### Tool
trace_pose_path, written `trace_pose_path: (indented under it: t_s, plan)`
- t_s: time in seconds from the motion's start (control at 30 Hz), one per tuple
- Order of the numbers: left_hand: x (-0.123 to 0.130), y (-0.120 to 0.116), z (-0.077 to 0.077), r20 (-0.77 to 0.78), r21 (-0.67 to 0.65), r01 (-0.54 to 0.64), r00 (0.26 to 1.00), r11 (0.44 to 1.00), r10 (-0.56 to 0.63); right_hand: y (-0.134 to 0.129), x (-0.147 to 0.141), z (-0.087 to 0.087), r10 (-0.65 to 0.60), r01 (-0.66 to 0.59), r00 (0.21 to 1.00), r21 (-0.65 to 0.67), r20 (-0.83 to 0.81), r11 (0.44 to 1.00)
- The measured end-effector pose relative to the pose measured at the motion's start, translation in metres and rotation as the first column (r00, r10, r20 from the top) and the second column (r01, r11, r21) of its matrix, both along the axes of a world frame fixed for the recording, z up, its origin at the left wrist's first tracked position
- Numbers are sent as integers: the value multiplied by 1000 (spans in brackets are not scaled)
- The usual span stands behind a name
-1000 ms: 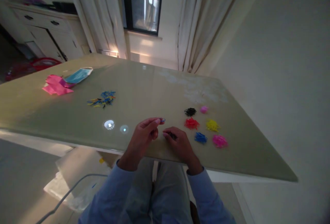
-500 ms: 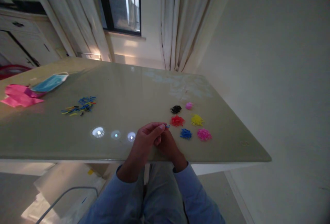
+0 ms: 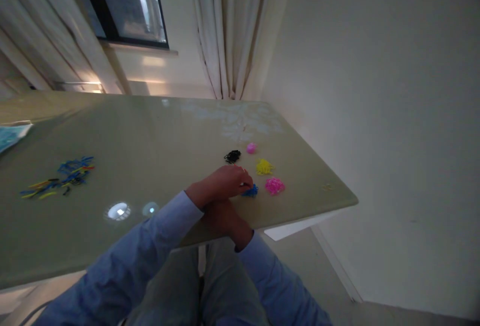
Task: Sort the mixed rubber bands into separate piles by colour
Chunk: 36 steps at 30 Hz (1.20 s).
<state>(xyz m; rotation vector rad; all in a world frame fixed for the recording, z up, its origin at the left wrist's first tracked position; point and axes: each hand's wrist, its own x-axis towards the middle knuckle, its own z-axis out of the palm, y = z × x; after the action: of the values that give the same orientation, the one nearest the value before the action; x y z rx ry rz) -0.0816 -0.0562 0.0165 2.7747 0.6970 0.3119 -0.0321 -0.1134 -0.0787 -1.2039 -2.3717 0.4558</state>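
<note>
My left hand (image 3: 229, 181) reaches across to the right, its bent fingertips over the small blue pile of elastic bands (image 3: 252, 192). Its fingers look pinched together; whatever lies between them cannot be made out. Below it is my right hand (image 3: 222, 217), resting near the table's front edge under the left wrist, its fingers mostly hidden. Around the left hand lie a black pile of bands (image 3: 232, 156), a yellow pile (image 3: 264, 167), a bright pink pile (image 3: 275, 186) and a lighter pink pile (image 3: 251, 148). A red pile is almost wholly covered by the left hand.
A mixed heap of blue, yellow, black and red bands (image 3: 77, 171) lies on the left of the glossy table (image 3: 157, 136). A blue face mask (image 3: 13, 135) is at the left edge of view. A wall (image 3: 356, 91) stands on the right.
My left hand has moved right from beside the right hand to the blue pile, crossing over the right wrist. The blue band it pinched is no longer visible. The view has turned right.
</note>
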Motion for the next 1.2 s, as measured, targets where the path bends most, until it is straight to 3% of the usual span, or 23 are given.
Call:
trace_pose_path:
  t_s: [0.27, 0.53, 0.67, 0.8, 0.93, 1.07, 1.2]
  plan:
    - [0, 6, -10, -26, -54, 67, 997, 996, -68, -5, -1, 9, 38, -38, 999, -60, 5, 997]
    - [-3, 6, -10, -82, -128, -11, 997, 992, 0, -5, -2, 7, 43, -44, 999, -40, -16, 998]
    - [-13, 5, -9, 32, -112, -74, 996, 991, 78, -5, 0, 12, 27, -28, 999, -41, -21, 999]
    - [-46, -4, -8, 188, -109, -296, 931, 949, 312, -5, 1, 23, -14, 8, 998, -81, -67, 997]
    - [-102, -34, -13, 235, -146, -490, 827, 859, 511, -6, 2, 32, -8, -9, 983, -92, -183, 996]
    - [-159, -75, -26, 255, -173, -638, 707, 751, 659, -6, 5, 35, 19, -49, 963, -104, -270, 993]
    - [-199, -102, -46, 248, -166, -759, 585, 629, 772, -5, 6, 36, -3, -38, 962, -145, -273, 989]
